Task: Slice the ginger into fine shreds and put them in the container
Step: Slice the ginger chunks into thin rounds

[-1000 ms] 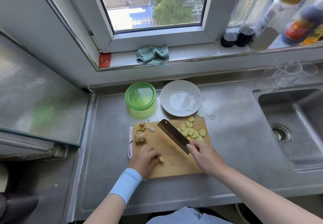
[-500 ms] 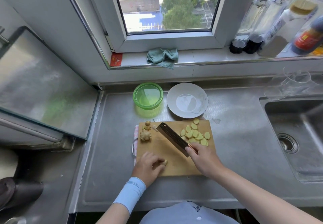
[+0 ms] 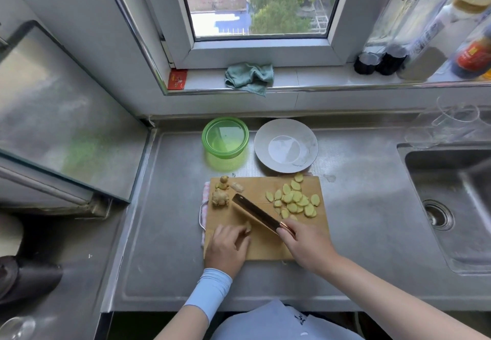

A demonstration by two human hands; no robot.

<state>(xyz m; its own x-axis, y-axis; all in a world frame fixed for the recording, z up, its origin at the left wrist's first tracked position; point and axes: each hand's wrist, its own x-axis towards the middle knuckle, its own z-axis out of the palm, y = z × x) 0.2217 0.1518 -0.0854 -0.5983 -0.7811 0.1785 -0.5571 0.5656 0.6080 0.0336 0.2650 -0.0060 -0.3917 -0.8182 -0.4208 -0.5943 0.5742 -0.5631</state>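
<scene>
**On the steel counter, under the window: knife set beside a pinned piece of ginger**

On the counter (image 3: 358, 246), a sink (image 3: 457, 233) is sunk in at the right and a wooden cutting board (image 3: 255, 188) lies in the middle, with a pink cloth (image 3: 205, 188) showing under its left edge.

Both forearms reach in from the bottom of the view, the left one in a pale blue sleeve (image 3: 210, 292). The right hand (image 3: 305, 244) lies over the board's near right corner, its fingers wrapped round the handle of a knife (image 3: 255, 213). The left hand (image 3: 228, 246) rests palm down on the near left part of the board, knuckles raised and fingers curled, the fingertips pinning a small ginger piece (image 3: 248, 225).

Behind the board stand a grey plate (image 3: 265, 132) and, to its left, a green container (image 3: 224, 153). Neither holds any ginger.

The knife's dark blade slants across the board from the right hand toward the far left corner. Its near end is just beside the left fingertips and the pinned piece. Whether the edge touches that piece cannot be told.

A loose heap of ginger slices (image 3: 292, 199) lies on the far right of the board, right of the blade and well apart from the left hand. Some uncut ginger knobs (image 3: 220, 198) sit at the far left corner, just beyond the blade's tip.
</scene>
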